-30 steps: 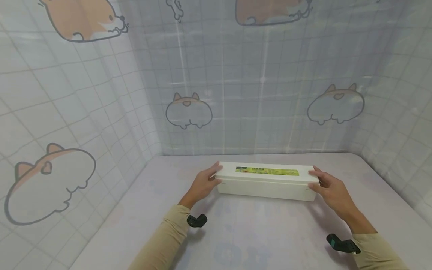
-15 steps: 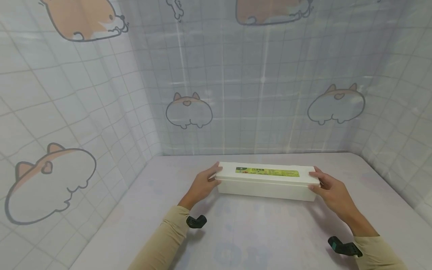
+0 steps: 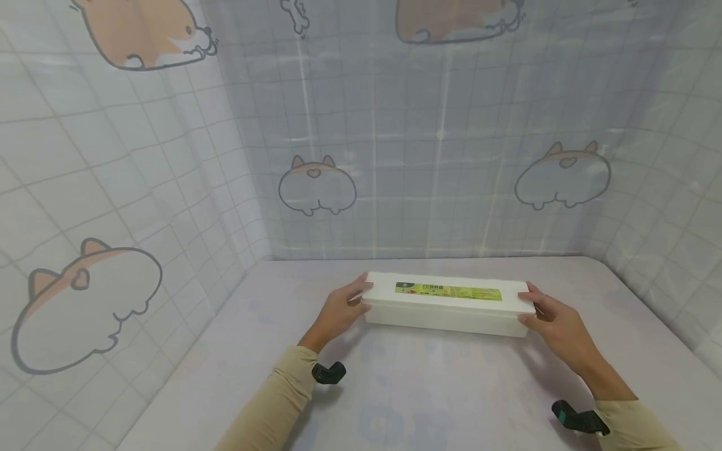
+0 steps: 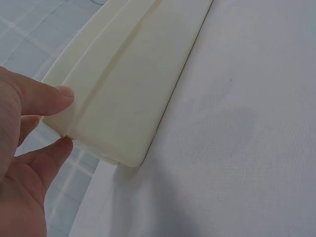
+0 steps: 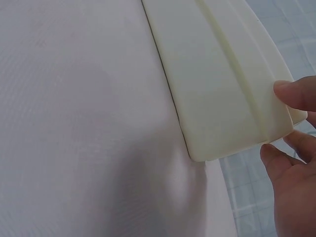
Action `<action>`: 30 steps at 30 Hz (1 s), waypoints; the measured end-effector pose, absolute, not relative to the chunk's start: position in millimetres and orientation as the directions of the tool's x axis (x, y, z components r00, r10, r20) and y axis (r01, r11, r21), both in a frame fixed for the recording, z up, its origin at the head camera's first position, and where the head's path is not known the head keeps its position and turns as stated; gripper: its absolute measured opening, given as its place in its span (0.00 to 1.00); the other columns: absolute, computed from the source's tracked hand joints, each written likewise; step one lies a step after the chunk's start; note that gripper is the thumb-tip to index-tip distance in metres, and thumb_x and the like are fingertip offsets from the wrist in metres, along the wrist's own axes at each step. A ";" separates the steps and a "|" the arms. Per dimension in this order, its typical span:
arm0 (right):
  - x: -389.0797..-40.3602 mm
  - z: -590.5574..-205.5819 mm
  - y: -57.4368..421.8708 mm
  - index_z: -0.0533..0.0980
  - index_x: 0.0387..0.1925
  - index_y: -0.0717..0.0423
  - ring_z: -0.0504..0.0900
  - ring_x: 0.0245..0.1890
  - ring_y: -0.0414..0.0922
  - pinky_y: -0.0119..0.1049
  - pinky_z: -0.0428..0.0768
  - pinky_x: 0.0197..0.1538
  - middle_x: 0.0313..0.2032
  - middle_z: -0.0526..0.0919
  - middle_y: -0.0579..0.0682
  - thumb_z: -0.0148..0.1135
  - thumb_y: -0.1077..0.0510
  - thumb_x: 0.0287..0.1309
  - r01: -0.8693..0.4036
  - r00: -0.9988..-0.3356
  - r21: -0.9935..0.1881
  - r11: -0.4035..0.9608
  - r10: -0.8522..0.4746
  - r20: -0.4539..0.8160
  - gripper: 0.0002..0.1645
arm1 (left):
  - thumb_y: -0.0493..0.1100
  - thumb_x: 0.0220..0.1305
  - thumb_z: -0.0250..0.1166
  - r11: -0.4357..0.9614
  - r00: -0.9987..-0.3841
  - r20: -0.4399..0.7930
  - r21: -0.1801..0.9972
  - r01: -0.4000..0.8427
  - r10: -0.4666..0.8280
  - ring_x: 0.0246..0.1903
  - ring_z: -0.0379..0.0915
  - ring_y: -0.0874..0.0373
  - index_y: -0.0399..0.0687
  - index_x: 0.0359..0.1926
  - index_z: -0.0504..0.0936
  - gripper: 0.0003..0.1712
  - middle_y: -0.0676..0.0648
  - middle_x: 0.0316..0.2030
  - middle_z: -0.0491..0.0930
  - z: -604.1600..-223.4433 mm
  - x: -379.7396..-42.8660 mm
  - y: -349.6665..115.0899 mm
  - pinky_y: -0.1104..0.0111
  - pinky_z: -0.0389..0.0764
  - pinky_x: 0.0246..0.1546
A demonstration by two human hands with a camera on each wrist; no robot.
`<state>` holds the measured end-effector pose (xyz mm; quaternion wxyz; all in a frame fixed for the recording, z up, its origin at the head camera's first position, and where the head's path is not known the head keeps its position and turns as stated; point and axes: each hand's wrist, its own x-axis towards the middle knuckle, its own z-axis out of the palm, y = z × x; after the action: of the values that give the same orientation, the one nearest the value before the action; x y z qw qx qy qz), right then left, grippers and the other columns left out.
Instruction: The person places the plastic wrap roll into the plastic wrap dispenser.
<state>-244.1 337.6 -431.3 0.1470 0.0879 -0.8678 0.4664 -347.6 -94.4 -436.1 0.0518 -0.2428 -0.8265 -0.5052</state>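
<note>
A long white plastic box stands on the table, with a green and yellow label on its lid. My left hand grips the left end, thumb on the front side and fingers at the end and top corner. At the opposite end, my right hand holds the box the same way. Up close in the left wrist view, the left thumb lies near the seam under the lid. The right thumb presses the lid's side in the right wrist view. What is inside the box is hidden.
A pale table with faint printed letters lies under the box. Beyond its back edge hangs a grid-patterned curtain with cartoon dogs, and similar sheets close off both sides. A black wrist device sits by the left cuff, another by the right.
The right wrist and thumb have lowered slightly, and the lid's front edge now looks a little lower in the head view. Both hands stay at the box ends throughout.
</note>
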 end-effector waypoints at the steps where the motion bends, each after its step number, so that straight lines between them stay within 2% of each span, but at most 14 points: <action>1: -244.8 -431.3 337.6 0.67 0.67 0.68 0.54 0.73 0.64 0.09 0.60 0.54 0.75 0.54 0.62 0.64 0.53 0.68 -0.294 -0.939 -0.779 0.554 -0.016 0.344 0.34 | 0.32 0.64 0.68 0.366 -0.877 0.333 0.813 0.453 0.346 0.72 0.57 0.53 0.42 0.65 0.77 0.27 0.49 0.74 0.59 -436.3 -347.8 -94.5 0.63 0.71 0.62; 4: -247.0 -431.6 337.2 0.68 0.67 0.68 0.56 0.72 0.66 0.09 0.60 0.53 0.75 0.55 0.62 0.64 0.54 0.68 -0.300 -0.935 -0.766 0.568 -0.013 0.356 0.33 | 0.30 0.64 0.68 0.357 -0.878 0.334 0.819 0.450 0.342 0.71 0.59 0.50 0.38 0.65 0.76 0.28 0.46 0.74 0.59 -432.0 -344.2 -93.0 0.60 0.72 0.62; 7: -247.7 -432.7 337.8 0.68 0.67 0.69 0.57 0.71 0.67 0.08 0.60 0.52 0.75 0.55 0.62 0.63 0.54 0.69 -0.299 -0.933 -0.762 0.575 -0.009 0.360 0.33 | 0.30 0.63 0.68 0.356 -0.881 0.330 0.822 0.445 0.338 0.68 0.63 0.48 0.38 0.65 0.76 0.28 0.45 0.74 0.58 -432.9 -344.2 -92.8 0.62 0.72 0.61; 11: -248.4 -432.8 338.9 0.67 0.67 0.68 0.56 0.71 0.67 0.08 0.60 0.52 0.75 0.54 0.62 0.62 0.54 0.70 -0.294 -0.934 -0.762 0.577 -0.003 0.358 0.32 | 0.33 0.63 0.69 0.372 -0.889 0.331 0.819 0.437 0.315 0.65 0.69 0.48 0.44 0.65 0.78 0.28 0.50 0.74 0.61 -439.0 -347.2 -93.0 0.65 0.73 0.59; 22: -252.3 -432.9 340.0 0.64 0.70 0.68 0.60 0.69 0.69 0.08 0.60 0.51 0.74 0.56 0.64 0.63 0.56 0.69 -0.275 -0.938 -0.777 0.567 0.021 0.347 0.35 | 0.36 0.64 0.69 0.352 -0.909 0.314 0.847 0.398 0.274 0.64 0.70 0.49 0.45 0.64 0.78 0.27 0.51 0.73 0.63 -438.9 -338.9 -90.5 0.64 0.74 0.59; 25: -252.8 -433.7 340.5 0.63 0.71 0.67 0.61 0.68 0.70 0.11 0.64 0.53 0.74 0.56 0.64 0.64 0.55 0.68 -0.261 -0.944 -0.784 0.563 0.022 0.330 0.37 | 0.37 0.65 0.69 0.367 -0.915 0.301 0.846 0.387 0.269 0.63 0.71 0.48 0.47 0.64 0.79 0.26 0.51 0.72 0.64 -439.5 -338.8 -91.7 0.63 0.76 0.57; 28: -253.4 -433.4 341.2 0.63 0.72 0.65 0.62 0.68 0.70 0.20 0.71 0.57 0.75 0.56 0.63 0.63 0.52 0.69 -0.242 -0.950 -0.778 0.580 0.022 0.312 0.38 | 0.39 0.65 0.70 0.388 -0.920 0.289 0.842 0.376 0.265 0.63 0.72 0.48 0.49 0.64 0.79 0.27 0.52 0.71 0.65 -439.3 -339.5 -93.2 0.61 0.77 0.57; 30: -254.0 -433.0 342.0 0.62 0.72 0.64 0.63 0.68 0.70 0.32 0.73 0.60 0.75 0.55 0.62 0.63 0.50 0.69 -0.232 -0.953 -0.771 0.594 0.020 0.302 0.38 | 0.40 0.64 0.70 0.390 -0.922 0.282 0.844 0.369 0.264 0.63 0.72 0.48 0.51 0.64 0.79 0.27 0.53 0.71 0.65 -439.6 -340.8 -94.4 0.60 0.77 0.57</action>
<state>-254.0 342.0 -433.0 0.1409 0.0601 -0.8815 0.4467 -340.8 -94.4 -439.6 0.0508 -0.1902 -0.8321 -0.5186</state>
